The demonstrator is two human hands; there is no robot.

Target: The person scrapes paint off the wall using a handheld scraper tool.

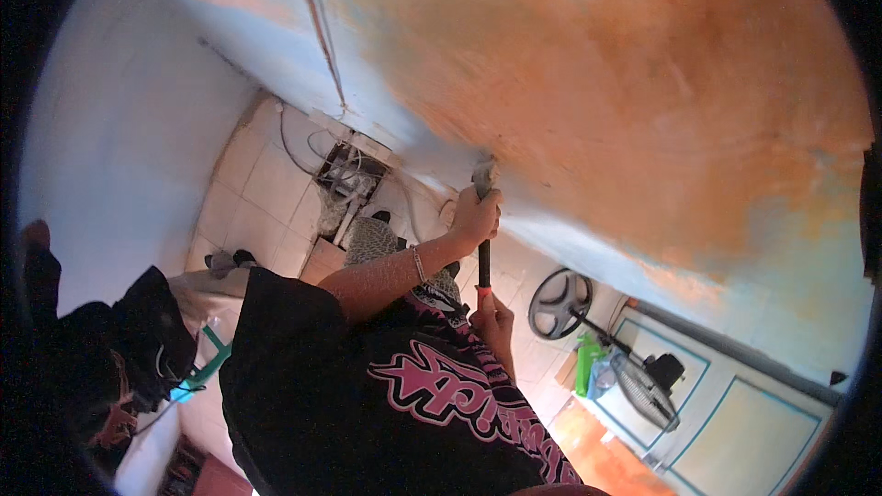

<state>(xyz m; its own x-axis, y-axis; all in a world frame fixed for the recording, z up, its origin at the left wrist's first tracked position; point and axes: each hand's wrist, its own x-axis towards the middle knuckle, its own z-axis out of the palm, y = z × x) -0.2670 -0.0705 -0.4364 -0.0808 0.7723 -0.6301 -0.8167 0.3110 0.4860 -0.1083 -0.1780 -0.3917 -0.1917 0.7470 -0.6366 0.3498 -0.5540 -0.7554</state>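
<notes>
A hand tool with a dark shaft [484, 263] and a red grip end stands before me. Its grey metal head [484, 176] is at the wall; the exact kind of head is hard to tell. Close below that head my left hand [475, 215], with a bracelet at the wrist, is wrapped around the shaft. Lower down, my right hand [493, 320] holds the red end near my printed black shirt [386, 399]. The wall [586, 103] has a large orange-brown patch among pale blue paint, and the tool's head meets its lower part.
A floor opening with pipes and cables [351, 176] lies at the wall's foot. A pedestal fan [644, 386] with a round base [560, 303] lies tipped at right, beside a panelled door [744, 427]. Dark clothing [151, 317] hangs at left. A cable [318, 24] runs along the wall.
</notes>
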